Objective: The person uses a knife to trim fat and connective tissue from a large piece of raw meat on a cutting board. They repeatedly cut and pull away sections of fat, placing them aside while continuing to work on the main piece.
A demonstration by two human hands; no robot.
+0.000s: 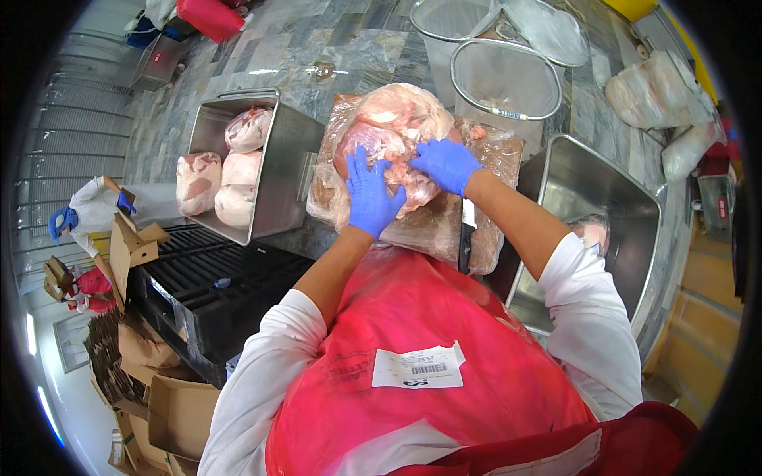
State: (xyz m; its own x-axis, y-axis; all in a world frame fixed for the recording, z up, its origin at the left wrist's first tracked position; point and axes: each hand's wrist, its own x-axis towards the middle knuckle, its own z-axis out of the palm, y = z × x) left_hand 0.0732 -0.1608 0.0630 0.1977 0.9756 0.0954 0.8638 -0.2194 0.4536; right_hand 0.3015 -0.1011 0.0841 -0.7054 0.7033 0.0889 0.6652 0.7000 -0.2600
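Observation:
A large pale-pink piece of raw meat (397, 111) with fat on it lies on a plastic-wrapped box (508, 155) in front of me. My left hand (371, 197), in a blue glove, rests on the meat's near left side with its fingers spread. On the near right side, my blue-gloved right hand (447, 165) grips the meat with bent fingers; the fingertips are partly hidden against it. A knife with a black handle (466, 244) lies on the plastic wrap, below my right wrist, touched by neither hand.
At left, a steel tub (290, 170) holds several meat pieces (198, 182) beside a black pallet (214, 278). Another steel tub (587, 186) at right contains a wrapped piece (591, 232). Hoop-rimmed clear bags (508, 79) stand beyond. Cardboard boxes (182, 412) and two people (87, 206) are at far left.

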